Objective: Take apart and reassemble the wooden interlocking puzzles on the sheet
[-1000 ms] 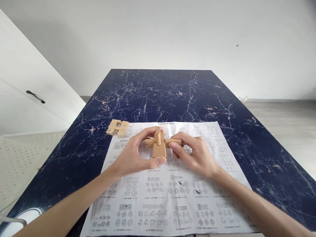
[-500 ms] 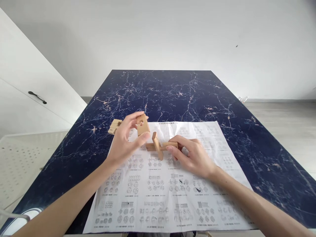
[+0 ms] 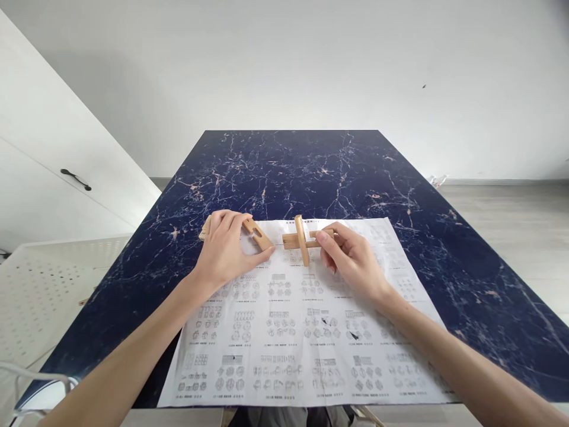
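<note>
My left hand grips a flat wooden puzzle piece by its two ends, thumb at the near end and fingers at the far end. A slot is cut through the middle of that piece. In my right hand, pinched between thumb and fingers, is a cross-shaped assembly of wooden puzzle pieces. One flat piece of it stands across a lengthwise one. A gap separates the two held parts. Another wooden piece lies behind my left hand, mostly hidden by it.
A creased instruction sheet with printed puzzle diagrams covers the near part of the dark blue marble-patterned table. A white cabinet with a black handle stands at the left. Below it is a white perforated surface.
The slotted piece in my left hand has tilted and come lower toward the sheet. My right hand has moved slightly away and right, turning the cross-shaped assembly more upright.
</note>
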The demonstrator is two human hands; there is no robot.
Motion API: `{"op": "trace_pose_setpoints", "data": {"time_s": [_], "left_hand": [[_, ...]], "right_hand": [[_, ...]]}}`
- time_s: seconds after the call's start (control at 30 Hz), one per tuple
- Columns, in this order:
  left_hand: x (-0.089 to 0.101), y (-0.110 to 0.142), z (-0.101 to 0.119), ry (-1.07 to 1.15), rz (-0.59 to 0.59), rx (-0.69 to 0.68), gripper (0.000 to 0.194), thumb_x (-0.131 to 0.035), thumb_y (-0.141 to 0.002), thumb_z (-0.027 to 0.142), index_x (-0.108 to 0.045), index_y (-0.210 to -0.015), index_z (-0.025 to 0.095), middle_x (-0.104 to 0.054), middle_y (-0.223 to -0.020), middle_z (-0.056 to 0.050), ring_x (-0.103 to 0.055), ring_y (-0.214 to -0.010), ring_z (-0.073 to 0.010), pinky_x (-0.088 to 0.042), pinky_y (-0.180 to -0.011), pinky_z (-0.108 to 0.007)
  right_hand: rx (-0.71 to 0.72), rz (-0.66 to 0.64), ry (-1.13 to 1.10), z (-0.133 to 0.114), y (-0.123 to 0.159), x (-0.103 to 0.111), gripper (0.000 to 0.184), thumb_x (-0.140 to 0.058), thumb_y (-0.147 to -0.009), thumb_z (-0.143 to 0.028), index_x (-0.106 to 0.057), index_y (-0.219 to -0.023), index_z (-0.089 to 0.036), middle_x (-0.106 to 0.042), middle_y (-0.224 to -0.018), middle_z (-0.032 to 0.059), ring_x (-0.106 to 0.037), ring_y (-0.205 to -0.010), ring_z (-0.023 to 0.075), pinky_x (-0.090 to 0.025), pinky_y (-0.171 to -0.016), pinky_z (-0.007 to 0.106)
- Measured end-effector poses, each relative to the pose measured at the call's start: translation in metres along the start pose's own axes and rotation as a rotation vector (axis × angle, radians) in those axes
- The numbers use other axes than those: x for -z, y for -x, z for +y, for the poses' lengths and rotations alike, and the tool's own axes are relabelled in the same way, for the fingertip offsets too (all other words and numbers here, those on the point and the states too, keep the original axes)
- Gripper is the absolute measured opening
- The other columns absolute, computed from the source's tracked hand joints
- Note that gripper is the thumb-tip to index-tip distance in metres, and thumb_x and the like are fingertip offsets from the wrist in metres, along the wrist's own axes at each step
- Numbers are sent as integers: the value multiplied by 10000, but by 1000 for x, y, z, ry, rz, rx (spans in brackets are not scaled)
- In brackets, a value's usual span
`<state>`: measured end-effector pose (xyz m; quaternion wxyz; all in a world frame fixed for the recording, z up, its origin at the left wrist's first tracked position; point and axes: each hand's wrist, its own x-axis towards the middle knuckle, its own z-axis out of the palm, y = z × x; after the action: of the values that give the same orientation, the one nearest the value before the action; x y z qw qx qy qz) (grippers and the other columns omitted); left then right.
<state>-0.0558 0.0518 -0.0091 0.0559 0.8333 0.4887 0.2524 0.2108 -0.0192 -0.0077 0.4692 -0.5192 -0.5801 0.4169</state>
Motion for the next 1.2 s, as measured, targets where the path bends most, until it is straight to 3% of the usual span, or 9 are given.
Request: {"op": "trace_pose_setpoints", "data": {"time_s": [0.1, 0.33, 0.57, 0.67, 0.8, 0.9, 1.0, 1.1, 1.2], "left_hand": [[1, 0, -1, -42, -41, -35, 646, -806, -793, 658, -637, -1238, 221, -656, -1231, -152, -488, -1273, -434, -432, -1087, -674], [6, 2, 0, -77, -105, -118, 693, -768, -779, 392, -567, -1424, 239, -634, -1353, -149, -429, -1393, -455, -380, -1144, -717], [4, 1, -2, -103, 24, -131, 398, -778, -869, 479, -732, -1199, 263, -622, -1293, -153, -491, -1310, -448, -333, -1162, -746], [5, 2, 1, -128, 67, -140, 358, -728, -911, 370, -701, -1252, 266, -619, -1315, -143, -500, -1331, -431, -364, -1161, -710], [9, 4, 16, -7, 165, -245, 574, -726, -902, 323, -536, -1441, 275, -574, -1430, -145, -510, -1385, -404, -421, -1173, -643], [10, 9, 31, 153, 97, -380, 901, -799, -842, 440, -340, -1600, 273, -471, -1586, -174, -464, -1467, -424, -390, -1230, -643], [7, 16, 43, 258, 3, -368, 1154, -862, -790, 628, -209, -1671, 268, -397, -1662, -202, -414, -1529, -442, -371, -1256, -645], [3, 21, 48, 294, -71, -295, 1231, -866, -755, 750, -195, -1681, 294, -426, -1669, -199, -414, -1546, -450, -353, -1267, -655], [-1, 24, 49, 287, -85, -277, 1147, -888, -792, 668, -229, -1666, 326, -515, -1623, -166, -474, -1516, -428, -367, -1258, -642]], "right_hand": [[-7, -2, 8, -1, 1, -1, 381, -600, -1067, -560, -600, -869, -235, -580, -604, -36, -473, -514, 121, -373, -519, 298], [-4, -8, 19, -2, 3, -2, 374, -597, -1074, -542, -598, -864, -232, -584, -606, -34, -475, -514, 119, -374, -519, 295], [-4, -6, 10, -2, 3, -2, 363, -602, -1068, -544, -605, -884, -231, -585, -602, -35, -480, -514, 121, -377, -518, 293], [-10, 6, 1, 0, 3, -1, 349, -612, -1063, -541, -624, -905, -230, -579, -597, -39, -471, -513, 121, -375, -512, 291], [-24, -10, -35, -1, 4, -1, 357, -620, -1062, -542, -616, -889, -230, -596, -608, -33, -487, -513, 120, -392, -509, 286], [-33, -48, -77, -1, 6, -3, 365, -625, -1062, -546, -612, -881, -229, -611, -611, -33, -515, -521, 120, -419, -520, 283], [-41, -110, -128, -3, 8, -6, 365, -621, -1065, -557, -623, -914, -225, -615, -595, -42, -521, -508, 118, -433, -521, 280], [-49, -187, -162, -5, 10, -9, 374, -612, -1065, -575, -625, -947, -220, -644, -603, -36, -542, -501, 120, -453, -525, 283], [-50, -242, -173, -7, 11, -12, 391, -604, -1060, -594, -620, -947, -219, -668, -616, -27, -555, -494, 121, -466, -528, 289]]}}
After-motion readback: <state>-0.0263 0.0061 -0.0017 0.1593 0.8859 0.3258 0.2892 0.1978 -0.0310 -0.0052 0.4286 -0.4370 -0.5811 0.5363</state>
